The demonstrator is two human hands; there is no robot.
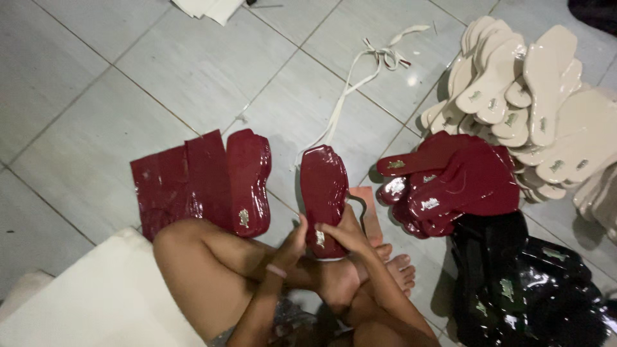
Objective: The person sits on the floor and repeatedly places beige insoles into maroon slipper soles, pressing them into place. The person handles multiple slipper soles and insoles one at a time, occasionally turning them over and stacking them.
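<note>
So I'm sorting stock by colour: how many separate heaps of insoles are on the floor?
3: a cream heap at upper right, a dark red heap beside it, a black heap at lower right. Single red ones lie apart; heaps run past the frame.

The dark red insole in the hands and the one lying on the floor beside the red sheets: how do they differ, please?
The held insole is gripped at its near end by the left hand and right hand; the floor insole lies untouched.
The held insole sits apart on bare tile; the floor insole rests against the red sheets.
Both are glossy dark red with a small metallic emblem near the heel.
</note>
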